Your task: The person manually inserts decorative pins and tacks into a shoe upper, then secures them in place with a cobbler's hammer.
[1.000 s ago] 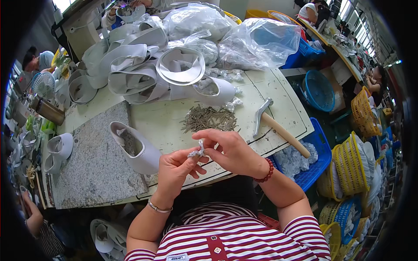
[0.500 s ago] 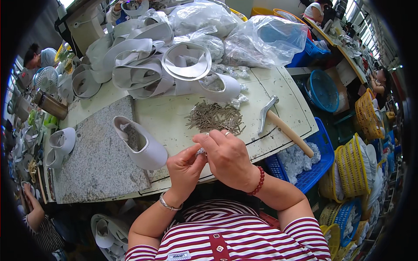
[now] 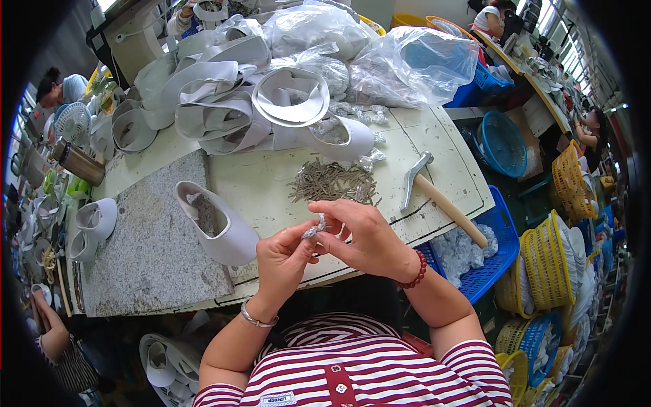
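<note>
A small, crinkled silvery ornament (image 3: 314,230) is held up over the table's front edge. My left hand (image 3: 281,259) pinches it between thumb and fingers. From the other side the fingertips and thumb of my right hand (image 3: 363,234) grip the same piece, with the palm arched. Just beyond my fingers lies a heap of short, thin grey-brown strips (image 3: 332,181). To the left, a white shoe upper (image 3: 227,234) stands by itself, partly on a grey stone slab (image 3: 146,251). A hammer (image 3: 447,207) with a wooden handle rests on the table to the right.
White shoe uppers (image 3: 220,115) are piled at the back beside clear plastic bags (image 3: 413,61). A blue basket (image 3: 485,281) with pale crumpled material is right of the table. Yellow baskets (image 3: 553,261) stand farther right. A metal flask (image 3: 80,163) stands at left.
My right hand has opened out and shifted slightly right, its fingers no longer bunched over the left fingertips. The silvery ornament shows more. My left hand moved only slightly.
</note>
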Demonstrator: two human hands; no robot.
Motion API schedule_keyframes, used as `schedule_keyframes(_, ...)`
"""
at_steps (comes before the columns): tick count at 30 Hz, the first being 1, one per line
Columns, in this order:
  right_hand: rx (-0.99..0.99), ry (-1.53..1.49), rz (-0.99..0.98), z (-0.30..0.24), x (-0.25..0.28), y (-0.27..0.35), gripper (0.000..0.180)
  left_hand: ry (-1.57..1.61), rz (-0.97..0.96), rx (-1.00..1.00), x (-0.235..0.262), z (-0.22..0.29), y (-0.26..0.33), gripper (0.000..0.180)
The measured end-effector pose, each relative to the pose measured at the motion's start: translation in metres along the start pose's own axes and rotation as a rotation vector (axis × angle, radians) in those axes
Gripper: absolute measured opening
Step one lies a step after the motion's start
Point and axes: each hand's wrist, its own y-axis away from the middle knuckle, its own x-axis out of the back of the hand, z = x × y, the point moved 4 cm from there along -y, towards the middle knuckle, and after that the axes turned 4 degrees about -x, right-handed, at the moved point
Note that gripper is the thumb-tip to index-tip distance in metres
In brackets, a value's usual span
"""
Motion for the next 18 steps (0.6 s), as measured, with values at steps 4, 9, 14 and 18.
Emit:
schedule_keyframes(4, 0.049, 0.076, 0.007, 0.0, -0.0004, 0.0018, 0.041, 0.018, -0.006, 0.001, 0.0001, -0.0006, -0.0006, 0.026)
schedule_keyframes(9, 0.059, 0.102, 0.028, 0.0012, -0.0035, 0.0016, 0.036, 0.027, -0.011, 0.033, 0.0007, 0.0004, -0.002, 0.024)
schedule_keyframes(14, 0.051, 0.06, 0.014, -0.0003, -0.0061, -0.0005, 0.033, 0.106, -0.004, 0.067, 0.0013, -0.0005, -0.0006, 0.024)
schedule_keyframes(18, -0.035, 0.007, -0.046, 0.0026, -0.0064, 0.0007, 0.029, 0.142, 0.018, 0.08, -0.0017, 0.0009, 0.0015, 0.024)
